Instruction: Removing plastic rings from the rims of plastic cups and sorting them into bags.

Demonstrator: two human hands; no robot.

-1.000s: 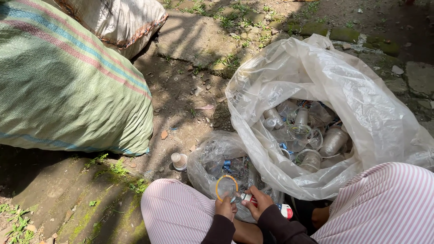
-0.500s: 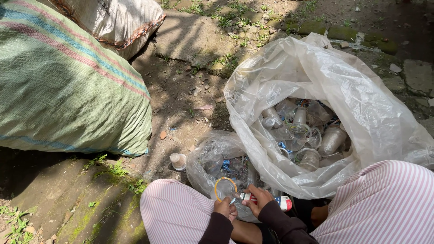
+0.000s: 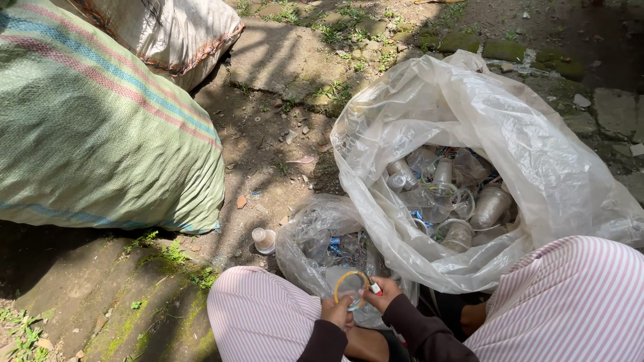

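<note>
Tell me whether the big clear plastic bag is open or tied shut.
Open. The big clear bag has its mouth spread wide, and the plastic cups piled inside show through the opening.

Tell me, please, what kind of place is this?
Probably an outdoor spot for sorting plastic waste: bare ground with weeds, a large clear bag of used plastic cups, and stuffed woven sacks beside it.

Green striped sack (image 3: 100, 134), clear bags (image 3: 483, 134)
</note>
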